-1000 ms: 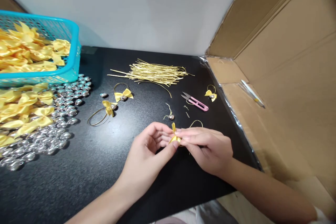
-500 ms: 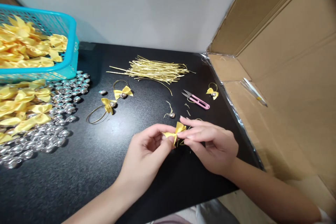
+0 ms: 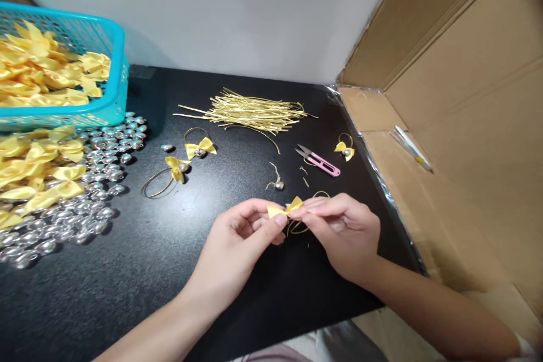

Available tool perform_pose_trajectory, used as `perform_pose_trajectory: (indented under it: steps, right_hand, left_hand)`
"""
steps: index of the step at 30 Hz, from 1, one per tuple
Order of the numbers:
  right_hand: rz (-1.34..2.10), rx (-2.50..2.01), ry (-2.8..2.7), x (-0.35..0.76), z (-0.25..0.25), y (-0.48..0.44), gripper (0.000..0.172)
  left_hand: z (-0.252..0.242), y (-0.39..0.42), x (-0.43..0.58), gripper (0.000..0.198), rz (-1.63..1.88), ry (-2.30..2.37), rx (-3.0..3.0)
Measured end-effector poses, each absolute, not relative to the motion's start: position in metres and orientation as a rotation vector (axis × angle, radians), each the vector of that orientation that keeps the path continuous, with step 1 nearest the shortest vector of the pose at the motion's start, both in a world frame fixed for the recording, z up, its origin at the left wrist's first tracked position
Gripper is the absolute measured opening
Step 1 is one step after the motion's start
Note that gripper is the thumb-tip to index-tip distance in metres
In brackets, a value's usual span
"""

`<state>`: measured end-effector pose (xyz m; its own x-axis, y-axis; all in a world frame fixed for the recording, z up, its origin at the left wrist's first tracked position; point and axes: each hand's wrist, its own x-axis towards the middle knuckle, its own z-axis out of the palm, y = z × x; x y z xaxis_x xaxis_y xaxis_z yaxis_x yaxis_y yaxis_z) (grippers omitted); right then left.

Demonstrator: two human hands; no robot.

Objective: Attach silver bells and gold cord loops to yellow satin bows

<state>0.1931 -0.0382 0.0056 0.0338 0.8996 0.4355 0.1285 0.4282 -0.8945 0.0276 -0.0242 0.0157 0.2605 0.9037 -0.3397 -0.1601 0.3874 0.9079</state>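
Note:
Between my two hands is a small yellow ribbon bow (image 3: 296,203). My left hand (image 3: 244,237) pinches its left loop with thumb and forefinger. On the other side, the fingertips of my right hand (image 3: 350,232) close on the bow's right part and partly cover it. A gold cord (image 3: 300,231) curls below and behind the right fingers; whether it is joined to the bow is hidden. Just beyond the hands lies a silver bell-like bead (image 3: 279,185) with a bit of frayed string. Pink thread snips (image 3: 322,164) rest farther back, among short cord scraps.
A pile of gold cords (image 3: 254,113) lies at the back. Finished-looking bows with beads and loops (image 3: 201,149) sit left of centre, another (image 3: 345,150) at right. Silver beads (image 3: 97,212) and a turquoise basket (image 3: 121,76) of bows fill the left. Cardboard (image 3: 466,96) borders the right.
My right hand's fingers, previously stretched over the bow, have curled in and now pinch its right side. The left hand keeps its hold, and the bow has turned slightly.

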Motion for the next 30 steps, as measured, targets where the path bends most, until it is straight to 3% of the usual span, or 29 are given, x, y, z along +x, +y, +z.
perform_pose_trajectory:
  steps: [13,30]
  right_hand:
    - [0.528,-1.081,-1.465,0.1899,0.0035,-0.0374,0.017]
    - [0.460,-1.038,-1.519,0.1881,0.0068,-0.0368,0.019]
  left_hand:
    - [0.0178,-0.0250,0.0293,0.014,0.952,1.091,0.830]
    - [0.0218,-0.0264,0.0312,0.011,0.986,1.192,0.975]
